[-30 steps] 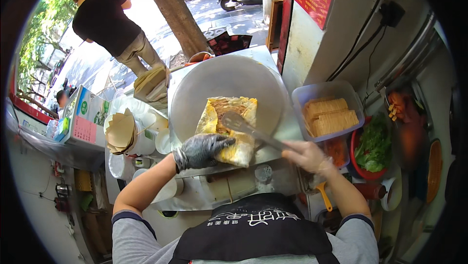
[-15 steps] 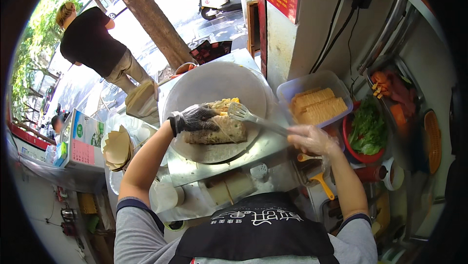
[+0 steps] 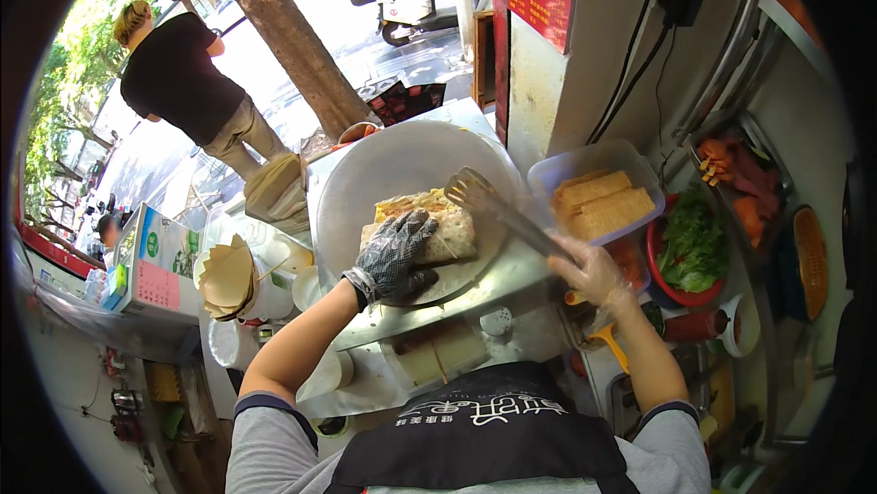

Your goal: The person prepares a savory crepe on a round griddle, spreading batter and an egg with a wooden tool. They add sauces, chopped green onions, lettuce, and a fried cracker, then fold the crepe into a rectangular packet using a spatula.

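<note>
On a round flat griddle (image 3: pixel 365 170) in front of me lies a folded crepe (image 3: pixel 454 236), pale and browned, with yellow egg along its far edge. My left hand (image 3: pixel 395 257), in a black patterned glove, rests on its left part. The fingers stretch over the top, and the thumb lies by the near side. In a clear plastic glove, my right hand (image 3: pixel 592 273) closes round the handle of a metal slotted turner (image 3: pixel 512 211). The turner's slotted head tilts up just above the far right part of the crepe.
Right of the griddle stand a clear tub (image 3: pixel 596 147) of golden fried sheets, a red bowl (image 3: pixel 702 297) of lettuce and a metal tray of orange and reddish food. Paper bags (image 3: pixel 227 277) stand on the left. A person (image 3: pixel 178 74) stands outside, back turned.
My left hand has moved toward me and right, its fingers now pointing away across the crepe. The turner's head has risen slightly and turned; my right hand still holds it.
</note>
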`<state>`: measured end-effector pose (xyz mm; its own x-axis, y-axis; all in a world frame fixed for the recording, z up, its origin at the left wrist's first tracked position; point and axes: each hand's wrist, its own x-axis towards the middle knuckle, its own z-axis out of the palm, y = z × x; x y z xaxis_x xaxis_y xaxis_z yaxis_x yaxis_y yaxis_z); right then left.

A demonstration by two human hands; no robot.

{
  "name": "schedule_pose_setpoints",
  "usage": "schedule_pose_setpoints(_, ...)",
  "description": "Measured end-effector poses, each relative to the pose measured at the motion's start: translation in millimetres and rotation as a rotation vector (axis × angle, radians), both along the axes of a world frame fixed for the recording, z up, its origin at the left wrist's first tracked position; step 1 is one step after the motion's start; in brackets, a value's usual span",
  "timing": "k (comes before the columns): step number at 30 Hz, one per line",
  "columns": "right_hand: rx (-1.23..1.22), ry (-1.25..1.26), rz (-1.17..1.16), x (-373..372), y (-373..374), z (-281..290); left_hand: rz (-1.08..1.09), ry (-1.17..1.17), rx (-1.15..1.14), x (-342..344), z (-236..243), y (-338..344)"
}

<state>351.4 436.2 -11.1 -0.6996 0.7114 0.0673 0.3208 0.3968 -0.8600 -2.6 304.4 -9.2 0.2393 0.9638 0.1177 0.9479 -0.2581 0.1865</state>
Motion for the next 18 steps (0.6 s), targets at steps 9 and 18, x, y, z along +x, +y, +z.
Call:
schedule_pose_setpoints(9,-0.185,0.098,-0.201,37.4,-57.5,-27.4,-0.021,0.093,0.018,-5.7,-8.9,17.0)
schedule_pose_setpoints(18,-0.535,0.245,-0.371,65.3,-109.5,-33.7,0.006,-0.487,-0.866,-60.8,31.5,101.7)
